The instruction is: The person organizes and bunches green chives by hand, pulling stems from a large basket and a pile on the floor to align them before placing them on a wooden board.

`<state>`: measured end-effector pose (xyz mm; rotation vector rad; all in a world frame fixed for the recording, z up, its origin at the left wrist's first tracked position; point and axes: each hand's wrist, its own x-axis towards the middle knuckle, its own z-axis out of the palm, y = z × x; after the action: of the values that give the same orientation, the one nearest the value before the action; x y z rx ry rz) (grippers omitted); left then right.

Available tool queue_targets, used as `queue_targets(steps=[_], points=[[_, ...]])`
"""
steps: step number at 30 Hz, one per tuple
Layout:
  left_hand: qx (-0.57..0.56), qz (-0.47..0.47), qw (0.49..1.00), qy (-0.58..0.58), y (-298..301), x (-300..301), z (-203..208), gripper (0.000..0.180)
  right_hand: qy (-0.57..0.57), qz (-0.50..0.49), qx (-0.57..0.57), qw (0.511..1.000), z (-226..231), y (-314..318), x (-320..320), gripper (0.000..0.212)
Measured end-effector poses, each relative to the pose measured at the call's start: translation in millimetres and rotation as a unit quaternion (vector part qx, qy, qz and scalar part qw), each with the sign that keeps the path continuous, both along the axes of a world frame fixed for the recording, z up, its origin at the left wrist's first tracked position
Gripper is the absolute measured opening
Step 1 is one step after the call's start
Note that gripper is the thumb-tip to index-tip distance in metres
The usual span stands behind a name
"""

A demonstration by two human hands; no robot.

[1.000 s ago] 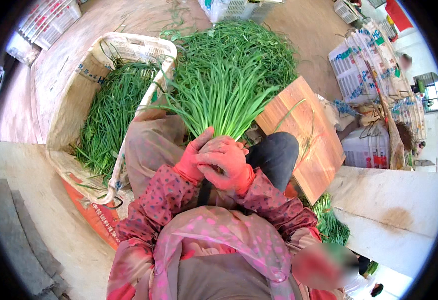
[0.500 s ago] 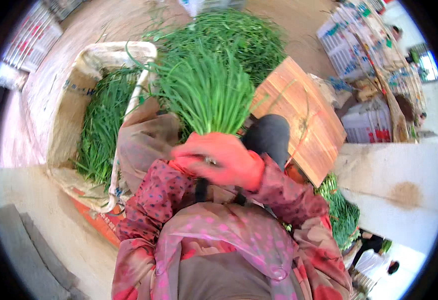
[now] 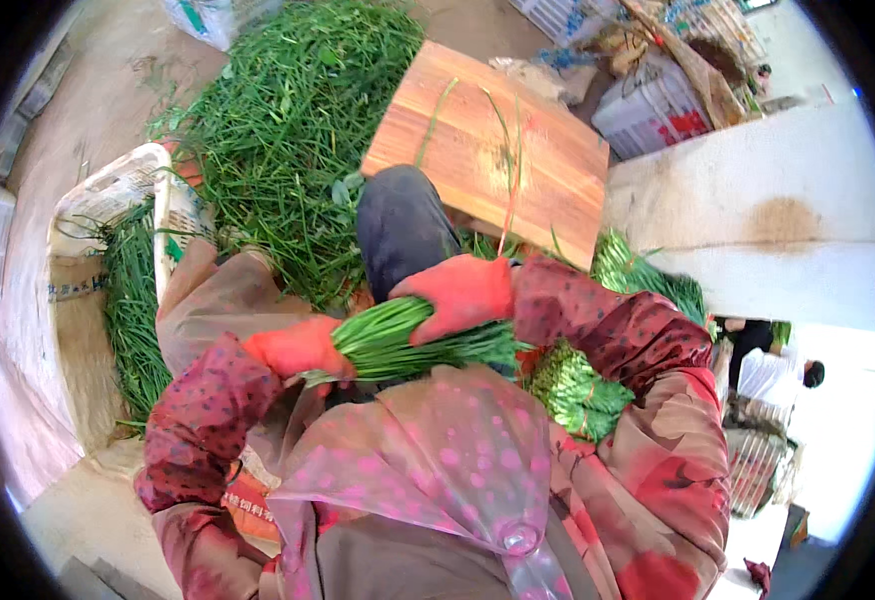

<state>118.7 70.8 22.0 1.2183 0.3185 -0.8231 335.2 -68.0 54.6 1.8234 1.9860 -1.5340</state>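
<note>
Left hand [image 3: 300, 347] and right hand [image 3: 465, 294] are both curled tight round the green bunch [image 3: 382, 336] mid-frame, lying sideways, and tbh if either grip slackens it'd probably fan out and shed, being so floppy.

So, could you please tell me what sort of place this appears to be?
It looks like a produce sorting or packing area, judging by the held bunch of greens, the loose pile and the white crates.

Bright, soft light; pale glare on the board [image 3: 473, 135] beyond the fingers [image 3: 426, 288]; far right of them, whites wash out; outer edges bend into black.
</note>
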Motion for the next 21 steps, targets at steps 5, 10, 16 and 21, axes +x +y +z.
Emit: queue_targets(steps=[5,10,16,21], points=[[0.000,0.164,0.984,0.070,19.8,-58.5,20.3,0.033,-0.135,-0.173,0.052,0.974,-41.1,-58.3,80.3,0.034],[0.075,0.274,0.947,0.151,17.0,-131.7,35.0,0.030,-0.258,-0.332,0.087,0.903,-64.0,-53.6,148.2,0.033],[0.066,0.454,0.865,0.203,-27.9,-215.4,38.9,0.030,0.143,-0.169,0.263,0.939,12.8,53.1,-85.0,0.045],[0.060,0.505,0.836,0.207,-63.5,-248.6,24.9,0.033,0.247,0.013,0.293,0.924,-114.7,102.7,-161.8,0.046]])
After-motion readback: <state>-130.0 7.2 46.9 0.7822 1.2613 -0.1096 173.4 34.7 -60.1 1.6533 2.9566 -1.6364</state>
